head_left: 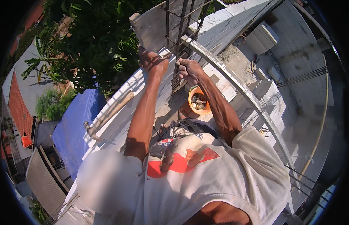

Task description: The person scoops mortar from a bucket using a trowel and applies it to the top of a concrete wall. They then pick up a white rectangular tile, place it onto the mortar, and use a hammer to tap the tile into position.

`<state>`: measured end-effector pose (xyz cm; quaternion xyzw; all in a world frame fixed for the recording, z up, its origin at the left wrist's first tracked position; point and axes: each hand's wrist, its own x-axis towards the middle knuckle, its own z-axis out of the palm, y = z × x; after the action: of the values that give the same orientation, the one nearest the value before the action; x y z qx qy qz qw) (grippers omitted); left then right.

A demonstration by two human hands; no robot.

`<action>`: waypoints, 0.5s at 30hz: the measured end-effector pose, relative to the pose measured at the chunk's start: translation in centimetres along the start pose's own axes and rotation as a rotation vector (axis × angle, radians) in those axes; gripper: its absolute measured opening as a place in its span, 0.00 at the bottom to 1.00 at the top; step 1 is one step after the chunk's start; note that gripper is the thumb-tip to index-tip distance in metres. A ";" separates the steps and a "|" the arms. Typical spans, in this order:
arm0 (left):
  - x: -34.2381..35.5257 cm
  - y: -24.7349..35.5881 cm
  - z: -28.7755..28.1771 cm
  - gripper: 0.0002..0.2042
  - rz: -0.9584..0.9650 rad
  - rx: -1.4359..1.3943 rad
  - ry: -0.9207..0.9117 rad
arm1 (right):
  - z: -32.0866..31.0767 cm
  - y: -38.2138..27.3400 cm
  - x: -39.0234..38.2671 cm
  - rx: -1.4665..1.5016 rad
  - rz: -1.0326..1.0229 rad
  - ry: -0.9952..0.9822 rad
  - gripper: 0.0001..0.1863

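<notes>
At the far end of the white block wall (123, 98), my left hand (155, 63) is closed beside the lower edge of a grey board (151, 30). A small pale piece (164, 53) shows by its thumb; the fingertips are hidden, so I cannot make out its hold. My right hand (190, 70) is closed, fingers curled, right by the foot of an upright rebar cage (182, 26). Whatever it pinches is too small to tell. Along the wall top lies a hammer (108, 115) with a wooden handle.
Below my right forearm stands an orange bucket (195, 92) with objects in it. A long metal bar (234, 80) runs down the right side. Stacked white blocks (261, 37) stand farther right. Beyond the wall, left, are leafy branches (103, 37) and a blue sheet (75, 125) lower down.
</notes>
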<state>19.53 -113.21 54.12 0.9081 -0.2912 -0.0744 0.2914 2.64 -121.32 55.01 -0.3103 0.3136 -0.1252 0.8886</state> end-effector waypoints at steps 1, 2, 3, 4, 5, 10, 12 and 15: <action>-0.1 0.2 -0.3 0.40 -0.001 0.025 -0.009 | -0.2 -0.1 -0.1 0.017 0.020 -0.041 0.15; -0.3 0.2 -0.6 0.42 -0.005 0.043 -0.024 | -0.8 -0.1 -0.3 0.009 0.029 -0.050 0.18; -0.5 0.2 -0.9 0.42 0.052 0.109 0.047 | -1.5 0.1 -0.2 -0.017 0.017 0.007 0.19; -1.0 0.1 -1.2 0.43 0.106 0.174 0.106 | -2.6 0.7 -0.3 -0.044 0.028 0.058 0.20; -1.5 0.0 -1.5 0.44 0.120 0.239 0.082 | -4.1 1.2 -0.4 -0.052 0.013 0.056 0.21; -5.9 0.2 -5.4 0.41 0.288 -0.125 0.296 | -17.0 8.4 -2.4 -0.459 0.063 0.266 0.21; -8.9 -0.2 -6.8 0.38 0.466 -0.311 0.294 | -23.1 13.2 -5.9 -0.388 -0.037 0.168 0.22; -15.0 -2.3 -6.4 0.26 0.528 -0.469 0.003 | -30.1 19.4 -11.3 -0.492 0.149 0.196 0.23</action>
<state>10.34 -99.97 57.54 0.7101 -0.4906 -0.0601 0.5015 -24.67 -115.78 29.87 -0.4795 0.4409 -0.0087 0.7587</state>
